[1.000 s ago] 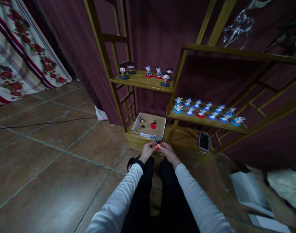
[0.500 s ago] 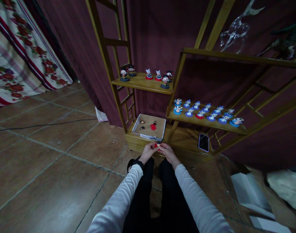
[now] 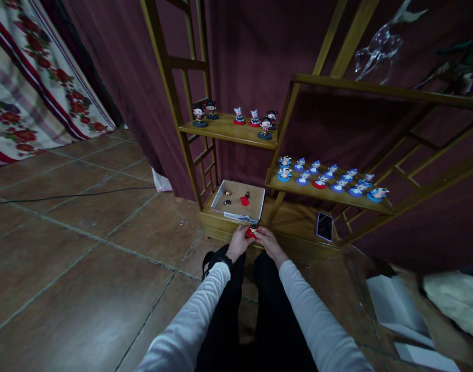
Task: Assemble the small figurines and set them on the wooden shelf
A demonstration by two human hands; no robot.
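Between my two hands is a small figurine (image 3: pixel 253 228) with a dark-haired head and a red part below it. My left hand (image 3: pixel 237 244) grips it from the left, its fingers closed around the red part. From the other side my right hand (image 3: pixel 270 243) pinches it with closed fingers. Just beyond my hands lies a shallow cardboard box (image 3: pixel 255 205). In it are a red disc-shaped base (image 3: pixel 244 201), a small dark figure piece (image 3: pixel 247 195) beside the base, and two more small pieces further left.
An upper shelf (image 3: pixel 228 133) carries several figurines on dark and red bases. On the lower right shelf (image 3: pixel 329 192) several blue-based figurines stand in rows. A phone (image 3: pixel 324 227) lies on the cabinet's bottom board. A glass deer (image 3: pixel 379 49) stands at top right; white box pieces (image 3: pixel 397 305) lie on the floor.
My left hand has turned slightly on the figurine, and more of its red part now shows. Both hands stay in front of the box. The view has shifted a little.
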